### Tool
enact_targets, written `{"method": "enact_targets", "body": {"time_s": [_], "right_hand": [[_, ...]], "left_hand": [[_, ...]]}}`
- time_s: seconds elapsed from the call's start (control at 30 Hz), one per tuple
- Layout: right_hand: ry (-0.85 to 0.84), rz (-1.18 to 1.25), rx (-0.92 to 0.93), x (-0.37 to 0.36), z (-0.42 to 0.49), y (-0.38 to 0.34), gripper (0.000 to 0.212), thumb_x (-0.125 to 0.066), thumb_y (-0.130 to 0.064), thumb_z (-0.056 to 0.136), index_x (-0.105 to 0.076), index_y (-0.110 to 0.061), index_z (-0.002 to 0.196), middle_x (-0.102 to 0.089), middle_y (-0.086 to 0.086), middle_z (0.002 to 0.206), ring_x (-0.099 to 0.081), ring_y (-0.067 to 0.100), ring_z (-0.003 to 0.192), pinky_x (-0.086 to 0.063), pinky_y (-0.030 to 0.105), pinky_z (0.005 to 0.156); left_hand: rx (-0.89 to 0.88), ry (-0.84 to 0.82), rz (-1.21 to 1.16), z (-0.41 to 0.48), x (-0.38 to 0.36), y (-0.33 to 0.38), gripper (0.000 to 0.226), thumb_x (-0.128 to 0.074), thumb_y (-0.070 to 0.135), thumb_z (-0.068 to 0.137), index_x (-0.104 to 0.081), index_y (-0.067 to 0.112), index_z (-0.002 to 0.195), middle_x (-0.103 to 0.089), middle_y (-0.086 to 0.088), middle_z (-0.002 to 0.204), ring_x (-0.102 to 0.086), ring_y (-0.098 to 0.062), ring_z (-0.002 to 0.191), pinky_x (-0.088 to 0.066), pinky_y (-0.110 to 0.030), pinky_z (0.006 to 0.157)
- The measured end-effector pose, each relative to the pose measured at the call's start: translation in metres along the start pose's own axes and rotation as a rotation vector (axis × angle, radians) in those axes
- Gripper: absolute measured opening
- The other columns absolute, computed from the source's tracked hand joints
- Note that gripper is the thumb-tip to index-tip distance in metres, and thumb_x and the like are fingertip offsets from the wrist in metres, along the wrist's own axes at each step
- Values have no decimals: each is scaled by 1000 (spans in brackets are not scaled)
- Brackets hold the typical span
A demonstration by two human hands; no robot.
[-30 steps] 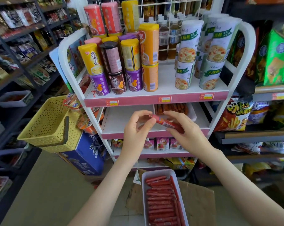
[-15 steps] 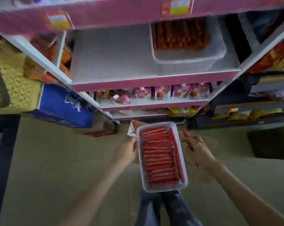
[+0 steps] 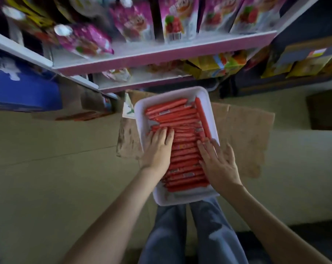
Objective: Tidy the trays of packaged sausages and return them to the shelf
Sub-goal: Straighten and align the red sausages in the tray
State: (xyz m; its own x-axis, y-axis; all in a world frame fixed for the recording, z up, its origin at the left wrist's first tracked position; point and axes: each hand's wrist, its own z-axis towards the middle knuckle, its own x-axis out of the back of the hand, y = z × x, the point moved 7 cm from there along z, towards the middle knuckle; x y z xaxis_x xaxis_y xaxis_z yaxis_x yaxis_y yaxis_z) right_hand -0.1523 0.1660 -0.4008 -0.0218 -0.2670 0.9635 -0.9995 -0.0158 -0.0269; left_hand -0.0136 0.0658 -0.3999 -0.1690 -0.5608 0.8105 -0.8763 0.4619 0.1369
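Observation:
A white rectangular tray (image 3: 205, 96) lies on a sheet of cardboard on the floor, below the pink-edged shelf (image 3: 161, 52). It is packed with several red packaged sausages (image 3: 182, 153) laid crosswise, plus one lengthwise along the right wall. My left hand (image 3: 158, 147) lies flat on the left ends of the sausages, fingers straight. My right hand (image 3: 216, 161) rests flat on their right ends near the tray's right wall, fingers spread. Neither hand grips anything.
Pink snack pouches (image 3: 172, 20) stand on the lower shelf, yellow packs (image 3: 214, 65) on the bottom one. A blue box (image 3: 22, 88) sits at the left. The cardboard sheet (image 3: 243, 128) spreads to the right of the tray. My legs (image 3: 191, 235) are just behind the tray.
The view dropped from the upper shelves to the floor. The sausage my right hand held is no longer in it. Both hands moved onto the sausages in the tray.

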Motion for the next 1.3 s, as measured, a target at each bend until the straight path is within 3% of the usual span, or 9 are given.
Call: {"method": "enact_targets", "body": {"time_s": [0.17,0.37,0.5,0.57,0.67,0.77,0.9,1.1,1.3], "right_hand": [[47,-4,6,0,1,0,56,-31,-31,96,-36,-5,145,-36,10,152,-28,25,138,-3,50,116],[32,73,12,6,-1,1,53,-35,-32,95,-43,-10,143,-41,9,148,-38,23,136,-1,47,116],[-14,557,-65,46,13,11,53,-35,-36,97,-34,-16,147,-44,5,144,-37,19,129,-20,43,111],[-30,976,-163,88,20,18,51,-44,-34,98,-32,-25,146,-49,-2,135,-45,11,122,-33,29,105],[77,1232,-241,173,26,28,33,-56,-20,95,-53,-35,123,-59,-15,110,-57,-2,103,-43,13,87],[183,1199,-218,250,27,38,16,-60,-11,92,-62,-27,93,-65,-14,92,-62,3,88,-48,16,79],[179,1354,-262,330,23,54,12,-57,-3,92,-63,-13,92,-69,7,81,-66,13,72,-53,23,68],[290,1503,-206,420,4,63,20,-52,-3,95,-61,-12,80,-63,-2,63,-60,13,64,-51,35,70],[389,1916,-223,471,2,64,26,-43,-9,101,-52,-11,76,-59,0,60,-53,19,58,-41,33,63]], "left_hand": [[14,142,32,18,9,8,39,-38,11,97,-39,12,136,-44,-13,126,-42,-34,117,-30,-44,103],[-56,128,34,20,18,14,30,-45,9,94,-48,11,123,-52,-13,112,-50,-34,104,-40,-43,87],[-87,214,-181,-4,46,15,32,-55,2,86,-54,8,117,-62,-15,100,-60,-37,87,-45,-38,64],[-121,260,-245,-22,75,22,43,-53,-1,82,-53,10,123,-61,-14,106,-59,-34,92,-41,-34,62],[-171,346,-269,-51,129,35,52,-59,-3,77,-54,12,126,-62,-12,106,-59,-33,93,-44,-34,64],[-185,429,-325,-77,190,42,43,-63,13,86,-56,17,128,-64,-11,110,-59,-32,98,-48,-36,72],[-241,412,-520,-119,278,46,38,-53,36,94,-57,23,129,-62,-4,110,-55,-24,105,-40,-29,83],[-258,321,-667,-191,391,51,31,-65,33,87,-60,35,118,-61,16,110,-54,-1,99,-38,-19,79],[-276,555,-1172,-259,457,30,15,-64,19,89,-65,29,100,-64,10,82,-59,-4,75,-47,-16,62]]}}
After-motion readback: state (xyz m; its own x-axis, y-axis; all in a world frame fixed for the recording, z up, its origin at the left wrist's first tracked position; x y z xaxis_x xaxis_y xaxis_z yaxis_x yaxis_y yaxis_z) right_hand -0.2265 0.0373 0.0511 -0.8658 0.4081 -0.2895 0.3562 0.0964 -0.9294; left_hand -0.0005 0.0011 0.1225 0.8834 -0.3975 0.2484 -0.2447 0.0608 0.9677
